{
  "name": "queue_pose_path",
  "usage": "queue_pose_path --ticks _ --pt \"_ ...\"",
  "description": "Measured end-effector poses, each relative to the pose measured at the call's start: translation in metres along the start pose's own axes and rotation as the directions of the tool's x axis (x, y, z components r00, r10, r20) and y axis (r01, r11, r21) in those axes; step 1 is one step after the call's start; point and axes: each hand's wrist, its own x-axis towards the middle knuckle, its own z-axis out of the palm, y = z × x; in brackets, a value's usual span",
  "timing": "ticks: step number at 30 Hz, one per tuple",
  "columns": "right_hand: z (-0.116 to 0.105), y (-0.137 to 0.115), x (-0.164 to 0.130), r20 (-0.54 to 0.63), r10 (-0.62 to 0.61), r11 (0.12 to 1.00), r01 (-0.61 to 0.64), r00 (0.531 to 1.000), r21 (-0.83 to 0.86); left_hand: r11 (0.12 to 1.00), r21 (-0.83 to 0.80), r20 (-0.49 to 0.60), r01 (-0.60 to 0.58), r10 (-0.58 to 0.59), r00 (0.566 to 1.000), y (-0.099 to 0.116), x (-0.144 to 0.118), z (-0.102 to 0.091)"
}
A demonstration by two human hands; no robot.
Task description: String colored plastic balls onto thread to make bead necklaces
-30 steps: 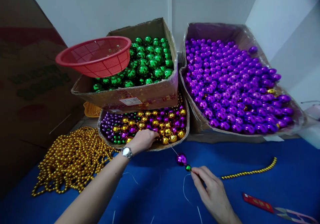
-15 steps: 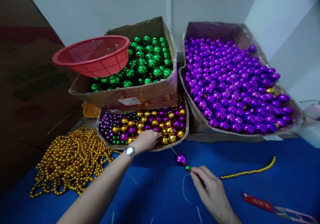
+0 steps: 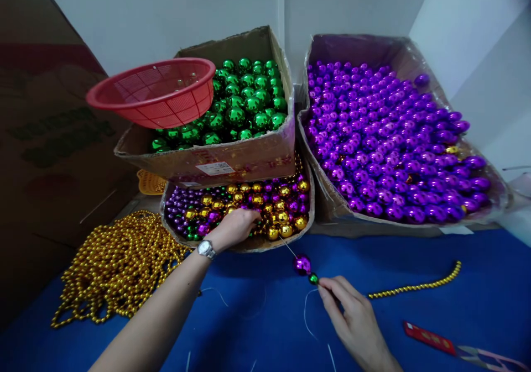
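My left hand [image 3: 237, 228], with a silver watch [image 3: 206, 249] on the wrist, reaches into a low carton [image 3: 249, 246] of mixed gold, purple and green beads. Its fingers are bent down among the beads, and whether they grip one is hidden. My right hand [image 3: 352, 314] pinches a thin white string [image 3: 289, 248] just beside a small green bead [image 3: 313, 278]. A larger purple bead [image 3: 302, 264] sits against the green one on that string. The string's far end runs toward the carton's front edge.
A carton of green balls [image 3: 261, 97] stands behind, with a red plastic basket [image 3: 153, 104] on it. Purple balls [image 3: 381, 145] fill a carton at right. Gold bead strands [image 3: 124, 267] lie left; a short gold strand [image 3: 415, 287] and scissors [image 3: 473, 352] with a red packet [image 3: 429, 339] lie right.
My left hand has shifted slightly left and up within the bead carton. My right hand keeps its pinch by the green bead, almost unmoved.
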Motion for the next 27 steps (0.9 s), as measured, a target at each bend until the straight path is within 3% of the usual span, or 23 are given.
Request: queue_pose_path --ticks 7,12,17,22,27 --pt "0.0 -0.004 0.002 0.004 -0.002 1.0 0.002 1.0 0.018 0.997 0.058 0.027 -0.056 0.054 0.998 0.002 -0.005 0.001" --pt "-0.001 -0.005 0.002 0.009 0.02 1.0 -0.021 1.0 0.02 0.997 0.027 -0.047 -0.075 0.076 0.996 0.02 -0.01 -0.005" --pt "0.0 -0.005 0.002 -0.001 0.013 1.0 -0.013 1.0 0.027 0.935 -0.339 -0.192 -0.101 0.037 0.981 0.05 -0.026 -0.013" --pt "0.0 -0.007 0.004 -0.013 -0.001 1.0 0.001 1.0 0.023 0.831 -0.552 -0.127 -0.066 -0.006 0.992 0.066 -0.042 -0.011" --pt "0.007 -0.013 0.001 -0.028 -0.041 0.999 0.041 0.999 -0.008 0.667 -0.745 -0.059 -0.001 -0.064 0.996 0.076 -0.057 0.0"
